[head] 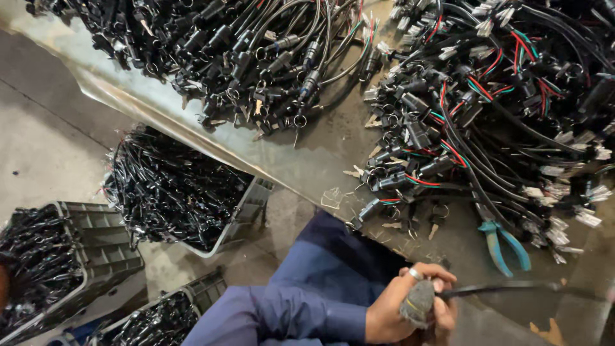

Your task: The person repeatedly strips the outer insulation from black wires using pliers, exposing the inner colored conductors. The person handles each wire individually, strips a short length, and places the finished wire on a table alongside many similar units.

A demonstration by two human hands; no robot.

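Left hand [400, 307] clamped around grey wrapped grip [418, 302] of thin black cable [500, 289], at bottom edge over metal table [307, 160]. Right hand not visible. Looks light, floppy, slick; best gripped at the wrapped end. Blue-handled pliers [503, 243] just beside.

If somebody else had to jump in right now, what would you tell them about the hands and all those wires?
One hand, with a ring, is closed around a grey cloth-wrapped handle; a thin dark rod or cable runs from it to the right. Which hand it is cannot be told, and the other is not visible.
Teal-handled pliers lie untouched on the metal table.
Two heaps of black cable assemblies with keys, one top left, one right with red and green wires, sit on the table.
Grey plastic crates on the floor hold more black cables.
How much is done or left cannot be judged.
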